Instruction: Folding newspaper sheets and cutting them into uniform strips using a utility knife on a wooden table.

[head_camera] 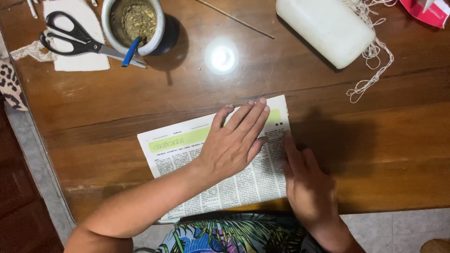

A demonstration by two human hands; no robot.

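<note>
Head view: newspaper [187, 150] beneath fingers [251, 117].

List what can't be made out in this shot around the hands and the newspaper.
- Head view: the middle of the newspaper is covered by the left hand.
- Its right edge lies under the right hand.
- Its near edge is hidden by the forearm and patterned clothing.
- The red object is cut off by the frame's top right corner.
</note>
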